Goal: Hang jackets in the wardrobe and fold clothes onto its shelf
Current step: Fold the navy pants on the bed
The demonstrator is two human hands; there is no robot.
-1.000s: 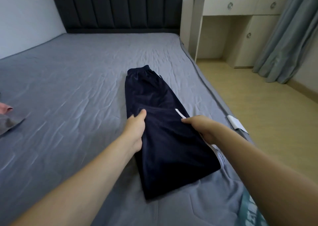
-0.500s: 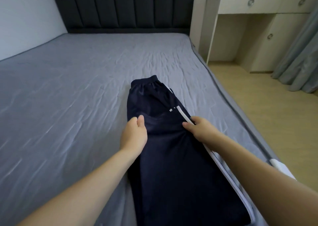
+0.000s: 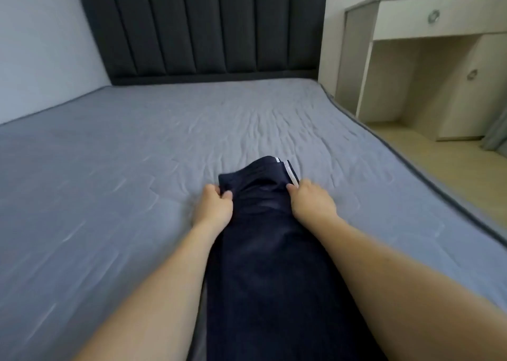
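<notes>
My left hand (image 3: pixel 213 208) pinches the left edge of the dark navy trousers (image 3: pixel 270 264), thumb and fingers curled round a fold of the cloth near its far end. My right hand (image 3: pixel 311 200) grips the right edge at about the same level, fingers curled onto the fabric just beside the white side stripe (image 3: pixel 290 172). Both hands are clamped on the trousers, 1 on each side, with the cloth bunched between them.

The trousers lie lengthwise on the bed (image 3: pixel 109 182), running from the near edge of the view, between my 2 forearms, to a rounded far end a little beyond my fingers. The part past my hands looks raised and rumpled; whether it rests on the sheet there I cannot tell. The grey sheet is creased, most of all on the far side of the trousers.

At the far end of the bed stands a dark padded headboard (image 3: pixel 205 25) with vertical panels. To the right, beyond the mattress edge, is a pale desk (image 3: pixel 428 20) with a round-knobbed drawer and a cabinet door below, standing on a light wooden floor (image 3: pixel 444 174). A strip of blue-grey curtain (image 3: pixel 498 130) shows at the far right edge.
</notes>
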